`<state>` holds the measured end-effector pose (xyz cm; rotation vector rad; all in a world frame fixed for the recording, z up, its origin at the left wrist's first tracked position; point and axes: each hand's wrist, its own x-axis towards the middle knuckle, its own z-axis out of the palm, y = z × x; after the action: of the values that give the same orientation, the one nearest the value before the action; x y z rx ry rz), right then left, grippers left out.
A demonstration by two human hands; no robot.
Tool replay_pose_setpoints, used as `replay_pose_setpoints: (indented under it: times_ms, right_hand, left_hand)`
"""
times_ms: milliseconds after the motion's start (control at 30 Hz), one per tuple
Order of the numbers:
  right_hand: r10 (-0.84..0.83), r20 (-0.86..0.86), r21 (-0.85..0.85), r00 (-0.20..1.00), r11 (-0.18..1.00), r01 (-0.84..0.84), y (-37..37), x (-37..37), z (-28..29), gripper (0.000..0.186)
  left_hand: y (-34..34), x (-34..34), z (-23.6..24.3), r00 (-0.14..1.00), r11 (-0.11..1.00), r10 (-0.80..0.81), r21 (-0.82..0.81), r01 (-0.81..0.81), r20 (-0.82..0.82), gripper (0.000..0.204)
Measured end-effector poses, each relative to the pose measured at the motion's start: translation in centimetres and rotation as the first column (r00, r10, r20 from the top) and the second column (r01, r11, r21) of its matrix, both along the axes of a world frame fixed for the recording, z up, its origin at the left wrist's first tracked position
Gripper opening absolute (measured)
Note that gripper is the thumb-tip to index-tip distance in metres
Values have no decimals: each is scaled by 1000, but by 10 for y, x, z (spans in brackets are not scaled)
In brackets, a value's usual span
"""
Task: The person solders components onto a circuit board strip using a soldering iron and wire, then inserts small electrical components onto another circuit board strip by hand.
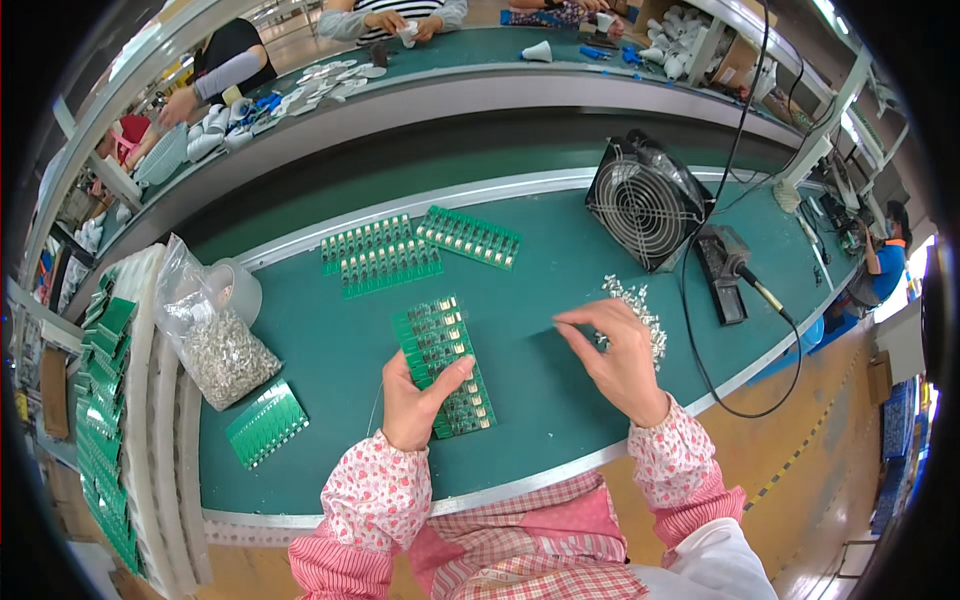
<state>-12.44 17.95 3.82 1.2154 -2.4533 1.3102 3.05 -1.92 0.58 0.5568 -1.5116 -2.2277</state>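
My left hand [415, 402] grips a green circuit board panel [452, 345] by its lower left part, thumb on top. Rows of small white and dark components cover the panel, which is tilted a little over the green bench. To its right, my right hand [618, 355] hovers with thumb and index finger brought together in a pinch. Whatever is between those fingertips is too small to make out. Just behind that hand lies a loose heap of small white parts [648, 318], partly hidden by it.
More circuit boards lie at the bench's back [390, 262] and front left [267, 424]. A clear bag of small parts [228, 355] leans near a white cup [238, 288]. Boards are stacked in a rack [105, 420]. A fan [648, 200], soldering iron [765, 290] and its cable stand right. People work opposite.
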Motion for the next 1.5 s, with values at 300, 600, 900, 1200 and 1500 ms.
replay_pose_setpoints:
  times_ms: [300,600,900,1200,1500]
  right_hand:
    - [451,776,-481,442,875,-50,-72,33,-15,20]
    - [466,822,-495,327,869,7,-72,37,-24,20]
    - [465,826,-499,320,866,30,-68,43,-26,20]
    - [484,767,-532,422,847,-5,-72,48,-35,18]
    - [-118,-179,-3,977,993,119,-6,6,-19,27]
  left_hand:
    - [4,-4,2,997,979,70,-189,-76,-34,25]
    - [12,-5,5,998,956,63,-286,-67,-21,25]
    - [20,-3,8,991,954,135,-272,-128,8,18]
    - [24,-2,7,986,900,165,-402,-165,-36,19]
    - [10,-4,1,984,977,170,-139,-161,61,23]
